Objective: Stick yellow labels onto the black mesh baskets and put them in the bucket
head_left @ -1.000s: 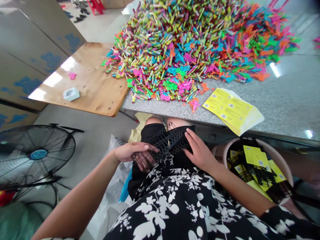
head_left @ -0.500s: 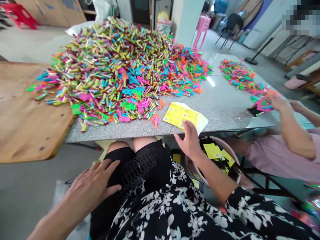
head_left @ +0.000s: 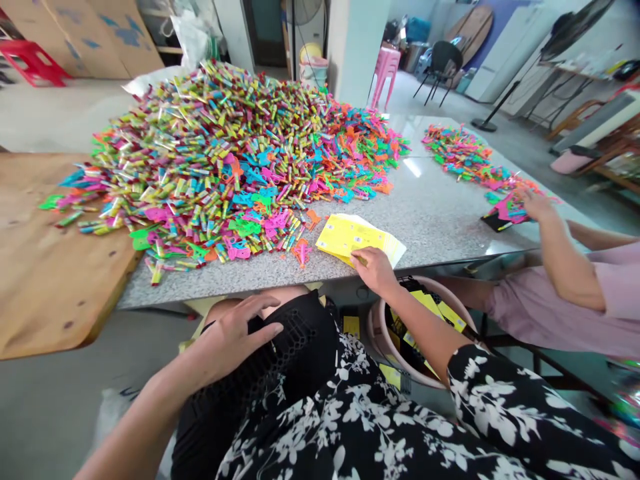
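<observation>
My right hand (head_left: 376,269) pinches the near edge of a yellow printed card (head_left: 345,235), the top of a small stack lying at the table's front edge. Paler sheets show beneath it. Over my lap hovers my left hand (head_left: 235,337), thumb and fingers apart, holding nothing. Just right of it, a black plastic lattice (head_left: 295,337) rests on my dark clothing; part of it is hidden under the hand. Left of the cards, a pink and orange plastic piece (head_left: 301,253) lies near the big heap.
A large heap of small colourful tubes and plastic pieces (head_left: 215,153) covers much of the grey table (head_left: 415,213). A wooden board (head_left: 55,267) adjoins at left. Beside my right knee stands a pink bin (head_left: 385,333) with yellow cards. A co-worker's hand (head_left: 535,203) handles pieces at right.
My right hand has closed on the card edge, lifting it slightly. My left hand has risen and moved right above the lattice. The view has shifted a little.
</observation>
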The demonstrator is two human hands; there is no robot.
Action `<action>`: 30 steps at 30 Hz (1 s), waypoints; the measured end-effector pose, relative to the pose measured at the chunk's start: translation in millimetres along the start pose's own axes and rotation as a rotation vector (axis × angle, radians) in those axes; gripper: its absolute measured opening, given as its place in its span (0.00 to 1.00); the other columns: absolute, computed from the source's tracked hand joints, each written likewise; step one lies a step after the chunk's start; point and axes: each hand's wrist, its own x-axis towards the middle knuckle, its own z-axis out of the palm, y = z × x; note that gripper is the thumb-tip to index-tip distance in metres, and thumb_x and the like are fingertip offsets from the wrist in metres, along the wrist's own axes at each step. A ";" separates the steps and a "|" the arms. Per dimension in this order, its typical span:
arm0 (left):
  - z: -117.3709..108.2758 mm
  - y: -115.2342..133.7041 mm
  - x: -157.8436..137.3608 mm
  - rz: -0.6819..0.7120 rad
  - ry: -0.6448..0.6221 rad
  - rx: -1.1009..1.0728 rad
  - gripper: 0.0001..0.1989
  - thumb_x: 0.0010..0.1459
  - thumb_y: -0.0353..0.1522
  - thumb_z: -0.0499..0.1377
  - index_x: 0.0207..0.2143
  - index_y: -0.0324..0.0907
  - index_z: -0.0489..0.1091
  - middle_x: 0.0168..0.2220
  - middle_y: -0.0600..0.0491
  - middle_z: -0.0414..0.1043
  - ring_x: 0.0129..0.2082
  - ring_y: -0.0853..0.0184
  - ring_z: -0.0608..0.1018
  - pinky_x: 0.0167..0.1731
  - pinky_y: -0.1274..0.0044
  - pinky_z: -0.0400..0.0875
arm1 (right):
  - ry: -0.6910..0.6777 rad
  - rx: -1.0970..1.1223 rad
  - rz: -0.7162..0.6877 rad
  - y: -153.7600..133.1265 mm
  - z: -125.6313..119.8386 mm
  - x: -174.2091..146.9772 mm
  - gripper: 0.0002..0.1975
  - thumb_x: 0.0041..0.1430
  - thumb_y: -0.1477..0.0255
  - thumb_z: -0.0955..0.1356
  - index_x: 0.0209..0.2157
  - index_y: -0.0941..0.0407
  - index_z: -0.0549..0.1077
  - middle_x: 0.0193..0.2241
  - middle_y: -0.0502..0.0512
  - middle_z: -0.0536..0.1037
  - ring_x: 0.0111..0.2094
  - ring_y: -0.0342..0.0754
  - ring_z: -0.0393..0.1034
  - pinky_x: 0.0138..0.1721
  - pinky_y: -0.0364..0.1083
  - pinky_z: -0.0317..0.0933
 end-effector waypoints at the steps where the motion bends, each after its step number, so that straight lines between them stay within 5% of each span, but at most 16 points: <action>1: 0.0 1.2 3.3 -0.017 -0.024 -0.011 0.25 0.66 0.51 0.60 0.60 0.52 0.72 0.60 0.50 0.76 0.57 0.54 0.79 0.57 0.67 0.72 | -0.006 0.024 0.013 2.5 -1.0 3.2 0.11 0.68 0.66 0.70 0.46 0.55 0.82 0.47 0.62 0.83 0.50 0.56 0.77 0.59 0.56 0.65; 5: 1.2 5.9 10.7 -0.044 -0.080 0.003 0.25 0.65 0.52 0.61 0.59 0.52 0.72 0.58 0.50 0.78 0.55 0.54 0.79 0.55 0.68 0.72 | -0.047 0.114 0.056 12.4 -5.9 13.4 0.10 0.62 0.66 0.75 0.42 0.55 0.84 0.44 0.59 0.83 0.47 0.54 0.78 0.54 0.52 0.69; 14: 2.7 3.7 9.5 -0.119 -0.062 -0.174 0.26 0.61 0.50 0.65 0.59 0.53 0.74 0.58 0.50 0.78 0.57 0.49 0.80 0.56 0.65 0.73 | -0.129 0.211 0.071 22.6 -22.2 23.9 0.12 0.65 0.61 0.71 0.41 0.52 0.85 0.43 0.55 0.85 0.42 0.52 0.79 0.47 0.48 0.69; 19: 2.3 0.8 5.7 -0.124 -0.060 -0.204 0.24 0.61 0.49 0.66 0.57 0.53 0.76 0.57 0.51 0.79 0.56 0.51 0.80 0.57 0.64 0.74 | -0.071 0.128 0.059 23.0 -23.9 24.2 0.22 0.72 0.59 0.63 0.34 0.57 0.82 0.27 0.53 0.80 0.29 0.49 0.72 0.33 0.46 0.63; 25: 3.9 -4.3 1.3 -0.154 0.035 -0.459 0.28 0.59 0.49 0.68 0.58 0.47 0.76 0.58 0.45 0.78 0.58 0.50 0.80 0.59 0.63 0.74 | 0.093 0.008 -0.102 -1.6 -35.2 16.2 0.14 0.70 0.70 0.62 0.41 0.56 0.79 0.41 0.62 0.81 0.46 0.57 0.74 0.53 0.54 0.65; 30: -5.2 7.5 -1.2 -0.147 0.088 -1.073 0.40 0.66 0.60 0.54 0.69 0.44 0.63 0.64 0.36 0.72 0.61 0.47 0.77 0.57 0.58 0.75 | 0.197 -0.031 -0.470 -56.1 -63.9 -0.8 0.10 0.67 0.77 0.66 0.44 0.51 0.78 0.45 0.58 0.81 0.53 0.56 0.73 0.64 0.59 0.61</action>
